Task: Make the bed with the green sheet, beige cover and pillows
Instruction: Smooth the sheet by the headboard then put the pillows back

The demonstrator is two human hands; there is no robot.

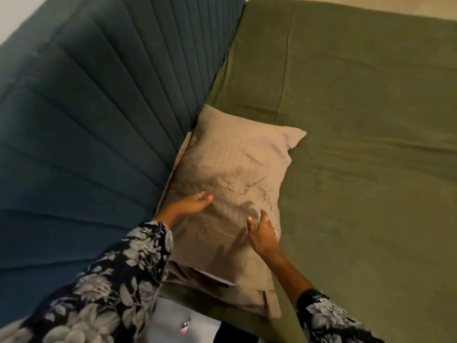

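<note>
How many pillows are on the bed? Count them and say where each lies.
1 for sure: a pillow on the sheet against the headboard, both hands resting on it. Beige fabric bunched under its near end could hide another.

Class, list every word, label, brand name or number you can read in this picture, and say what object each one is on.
None: no readable text shows anywhere.
The beige fabric pillow, the olive green bed sheet, the dark teal padded headboard and the floral-print sleeves carry no lettering.
A small shiny item at the bottom edge is too blurred to tell.
</note>
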